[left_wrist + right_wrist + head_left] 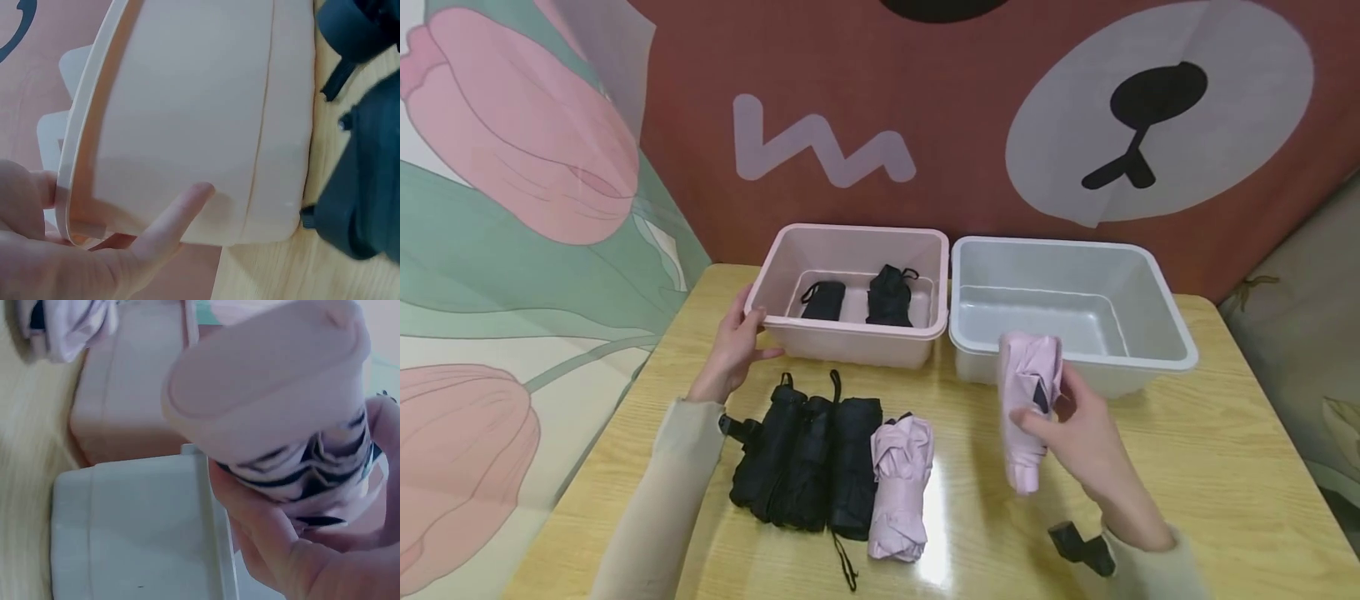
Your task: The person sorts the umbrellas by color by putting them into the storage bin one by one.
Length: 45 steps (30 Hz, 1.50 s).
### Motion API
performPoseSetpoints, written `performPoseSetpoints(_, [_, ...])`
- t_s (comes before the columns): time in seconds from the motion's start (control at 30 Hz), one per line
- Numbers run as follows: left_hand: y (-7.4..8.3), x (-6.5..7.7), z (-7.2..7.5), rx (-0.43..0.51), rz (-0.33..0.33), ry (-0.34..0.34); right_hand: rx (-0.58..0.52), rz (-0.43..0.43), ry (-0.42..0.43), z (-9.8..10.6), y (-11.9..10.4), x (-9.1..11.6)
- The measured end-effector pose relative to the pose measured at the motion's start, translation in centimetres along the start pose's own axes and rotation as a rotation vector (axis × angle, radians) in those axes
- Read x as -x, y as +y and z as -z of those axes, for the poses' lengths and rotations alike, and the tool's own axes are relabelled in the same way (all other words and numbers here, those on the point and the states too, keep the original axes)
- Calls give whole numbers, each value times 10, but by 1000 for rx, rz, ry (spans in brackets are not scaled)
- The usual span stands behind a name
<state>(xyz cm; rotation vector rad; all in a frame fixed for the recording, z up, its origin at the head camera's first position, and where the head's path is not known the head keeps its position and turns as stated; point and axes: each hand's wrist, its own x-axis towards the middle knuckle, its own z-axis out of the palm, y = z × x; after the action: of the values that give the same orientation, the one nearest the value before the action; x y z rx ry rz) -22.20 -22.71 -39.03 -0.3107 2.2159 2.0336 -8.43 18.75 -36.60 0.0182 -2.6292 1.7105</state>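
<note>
My right hand grips a folded pink umbrella, upright in front of the grey bin. Its flat pale handle end fills the top of the right wrist view. With my left hand I hold the front left corner of the pink bin; the thumb lies along its outer wall in the left wrist view. Inside that bin lie two black folded umbrellas, one left and one right. Before it on the table lie black folded umbrellas and another pink folded umbrella, side by side.
The grey bin stands right beside the pink one at the back of the wooden table. A printed cloth hangs directly behind both bins. Dark wrist-worn devices show at the left and right cuffs.
</note>
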Motion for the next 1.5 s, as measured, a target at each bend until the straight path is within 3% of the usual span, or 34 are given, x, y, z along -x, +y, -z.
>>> performPoseSetpoints(0.1, [1, 0, 0, 11, 6, -4, -61, -52, 43, 7, -2, -3])
performPoseSetpoints(0.2, [2, 1, 0, 17, 14, -5, -302, -33, 58, 12, 0, -6])
performPoseSetpoints(0.33, [1, 0, 0, 14, 25, -3, -661, 53, 20, 17, 4, -10])
performPoseSetpoints(0.4, [1, 0, 0, 10, 29, -2, -733, 72, 6, 19, 4, -12])
performPoseSetpoints(0.8, [0, 2, 0, -11, 20, 0, -746, 28, 126, 27, -10, -30])
performPoseSetpoints(1.23, [3, 4, -3, -70, 2, 28, -822, 13, 117, 29, -17, -42])
performPoseSetpoints(1.5, [2, 3, -1, -84, -31, 16, -881, 39, 42, 30, -23, -52])
